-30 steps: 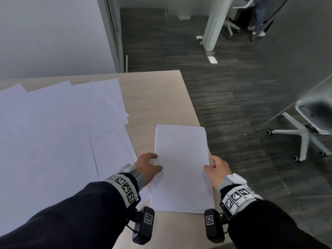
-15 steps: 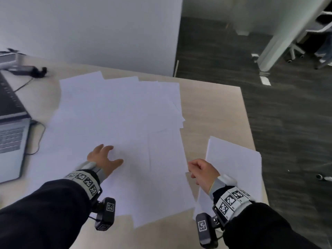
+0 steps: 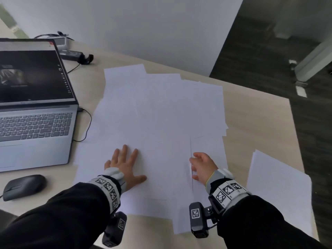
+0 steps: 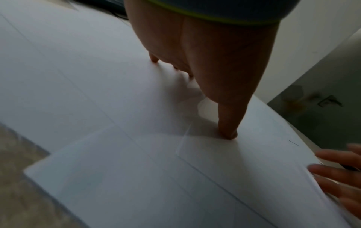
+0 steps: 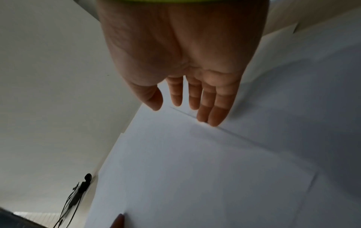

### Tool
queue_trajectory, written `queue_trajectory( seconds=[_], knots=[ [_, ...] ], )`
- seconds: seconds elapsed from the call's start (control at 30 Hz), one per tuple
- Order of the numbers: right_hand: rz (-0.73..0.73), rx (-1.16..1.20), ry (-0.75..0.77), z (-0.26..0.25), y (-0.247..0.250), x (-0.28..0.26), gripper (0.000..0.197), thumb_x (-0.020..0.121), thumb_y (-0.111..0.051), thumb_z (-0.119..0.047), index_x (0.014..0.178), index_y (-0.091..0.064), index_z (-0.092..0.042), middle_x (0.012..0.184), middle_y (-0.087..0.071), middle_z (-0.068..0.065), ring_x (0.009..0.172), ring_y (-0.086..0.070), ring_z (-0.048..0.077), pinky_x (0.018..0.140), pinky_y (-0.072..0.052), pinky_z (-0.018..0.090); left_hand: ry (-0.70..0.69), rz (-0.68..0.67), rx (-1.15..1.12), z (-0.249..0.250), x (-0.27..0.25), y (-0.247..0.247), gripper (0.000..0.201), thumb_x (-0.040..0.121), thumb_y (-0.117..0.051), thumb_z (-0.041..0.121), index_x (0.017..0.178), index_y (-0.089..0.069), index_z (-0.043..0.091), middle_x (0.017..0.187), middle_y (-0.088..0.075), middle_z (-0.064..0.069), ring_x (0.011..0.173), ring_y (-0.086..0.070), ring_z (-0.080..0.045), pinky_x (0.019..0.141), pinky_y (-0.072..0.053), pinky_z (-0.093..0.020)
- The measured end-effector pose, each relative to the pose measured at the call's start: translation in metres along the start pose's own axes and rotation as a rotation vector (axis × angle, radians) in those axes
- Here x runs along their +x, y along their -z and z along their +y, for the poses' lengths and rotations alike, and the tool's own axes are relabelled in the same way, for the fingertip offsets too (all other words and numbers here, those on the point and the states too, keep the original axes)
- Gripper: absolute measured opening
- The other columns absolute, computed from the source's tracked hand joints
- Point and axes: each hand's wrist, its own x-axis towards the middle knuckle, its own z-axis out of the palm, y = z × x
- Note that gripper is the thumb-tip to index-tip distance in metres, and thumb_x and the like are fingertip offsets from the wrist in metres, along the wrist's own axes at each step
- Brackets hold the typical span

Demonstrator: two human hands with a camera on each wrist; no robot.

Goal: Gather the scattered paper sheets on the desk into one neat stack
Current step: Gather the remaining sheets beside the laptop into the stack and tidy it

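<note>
Several white paper sheets (image 3: 161, 119) lie overlapping and askew across the middle of the wooden desk (image 3: 256, 123). A squared stack of sheets (image 3: 280, 187) sits apart at the desk's right edge. My left hand (image 3: 125, 164) lies flat on the scattered sheets with fingers spread; in the left wrist view its thumb (image 4: 227, 132) presses on the paper (image 4: 117, 108). My right hand (image 3: 202, 166) rests at the right edge of the top sheet. In the right wrist view its fingers (image 5: 213, 114) are straight, tips touching that sheet's edge (image 5: 195, 169). Neither hand grips anything.
An open laptop (image 3: 34, 112) stands at the left with a dark mouse (image 3: 23, 186) in front of it. A power adapter (image 3: 71, 54) and cable (image 3: 88, 126) lie behind and beside it. The desk ends at the right above dark floor (image 3: 314, 141).
Both hands have left the squared stack at the right and moved left onto the scattered sheets. The left hand now lies flat; the right hand has uncurled at a sheet's edge.
</note>
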Motion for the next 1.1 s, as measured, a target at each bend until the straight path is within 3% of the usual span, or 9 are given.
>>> queue_trajectory(
  seconds=[0.07, 0.13, 0.23, 0.37, 0.47, 0.7, 0.83, 0.93, 1.1],
  knots=[
    [0.031, 0.042, -0.039, -0.003, -0.004, 0.002, 0.033, 0.09, -0.056, -0.021, 0.122, -0.05, -0.026, 0.086, -0.06, 0.006, 0.068, -0.055, 0.019, 0.061, -0.049, 0.032, -0.002, 0.004, 0.007, 0.001, -0.001, -0.002, 0.108, 0.074, -0.044, 0.085, 0.153, 0.016, 0.044, 0.163, 0.028, 0.004, 0.153, 0.018, -0.026, 0.122, -0.006, -0.051],
    [0.053, 0.083, -0.066, -0.007, -0.011, 0.003, 0.039, 0.084, -0.063, -0.025, 0.121, -0.05, -0.027, 0.079, -0.061, 0.006, 0.065, -0.056, 0.02, 0.058, -0.048, 0.031, -0.011, -0.001, 0.018, 0.0, -0.001, -0.001, 0.106, 0.075, -0.041, 0.086, 0.153, 0.017, 0.045, 0.163, 0.029, 0.004, 0.152, 0.018, -0.026, 0.121, -0.007, -0.051],
    [0.021, 0.099, -0.068, -0.005, -0.022, 0.009, 0.052, 0.073, -0.075, -0.024, 0.122, -0.061, -0.012, 0.101, -0.072, 0.009, 0.088, -0.07, 0.031, 0.082, -0.058, 0.049, -0.045, -0.011, 0.032, -0.004, 0.0, 0.004, 0.1, 0.079, -0.037, 0.084, 0.153, 0.016, 0.045, 0.163, 0.028, 0.004, 0.153, 0.016, -0.026, 0.12, -0.009, -0.051],
    [0.02, -0.063, -0.036, -0.004, -0.028, 0.005, 0.016, 0.084, -0.069, -0.008, 0.1, -0.071, -0.007, 0.094, -0.074, 0.014, 0.091, -0.07, 0.037, 0.086, -0.057, 0.051, -0.164, -0.029, 0.077, -0.007, 0.009, 0.015, 0.096, 0.083, -0.038, 0.078, 0.153, 0.018, 0.044, 0.164, 0.027, 0.005, 0.153, 0.014, -0.024, 0.122, -0.01, -0.049],
    [0.029, -0.086, -0.055, -0.005, -0.028, 0.004, 0.011, 0.086, -0.066, -0.005, 0.094, -0.071, -0.009, 0.091, -0.074, 0.014, 0.088, -0.071, 0.036, 0.084, -0.058, 0.049, -0.216, -0.036, 0.034, -0.008, 0.017, 0.023, 0.097, 0.084, -0.044, 0.073, 0.153, 0.017, 0.045, 0.164, 0.027, 0.006, 0.154, 0.013, -0.022, 0.123, -0.01, -0.047],
    [0.046, -0.103, -0.088, -0.001, -0.034, 0.01, 0.01, 0.081, -0.068, -0.012, 0.086, -0.072, -0.004, 0.096, -0.071, 0.027, 0.088, -0.07, 0.044, 0.082, -0.056, 0.057, -0.007, 0.051, -0.413, 0.0, 0.035, 0.043, 0.08, 0.087, -0.059, 0.055, 0.155, -0.021, 0.039, 0.168, 0.001, -0.001, 0.154, -0.003, -0.026, 0.121, -0.02, -0.049],
    [0.025, -0.038, -0.128, -0.01, -0.043, 0.008, 0.033, 0.076, -0.07, -0.02, 0.096, -0.064, 0.006, 0.083, -0.068, 0.022, 0.072, -0.061, 0.029, 0.08, -0.053, 0.064, 0.204, 0.144, -0.532, -0.012, 0.05, 0.064, 0.068, 0.085, -0.06, 0.046, 0.148, -0.036, 0.035, 0.166, -0.014, -0.004, 0.15, -0.017, -0.029, 0.116, -0.03, -0.051],
    [-0.025, 0.098, -0.202, -0.028, -0.05, -0.005, 0.012, 0.09, -0.063, -0.01, 0.098, -0.066, -0.002, 0.088, -0.065, 0.019, 0.079, -0.063, 0.03, 0.073, -0.06, 0.051, 0.311, 0.108, -0.586, -0.029, 0.059, 0.075, 0.065, 0.084, -0.056, 0.047, 0.145, -0.04, 0.033, 0.156, -0.031, -0.004, 0.132, -0.045, -0.032, 0.101, -0.044, -0.047],
    [-0.073, 0.166, -0.211, -0.037, -0.063, -0.005, 0.016, 0.092, -0.06, -0.012, 0.106, -0.061, -0.004, 0.101, -0.071, 0.02, 0.077, -0.072, 0.029, 0.064, -0.06, 0.039, 0.337, 0.072, -0.685, -0.036, 0.066, 0.08, 0.062, 0.082, -0.058, 0.044, 0.141, -0.044, 0.032, 0.143, -0.04, -0.007, 0.107, -0.055, -0.033, 0.091, -0.049, -0.042]
  ],
)
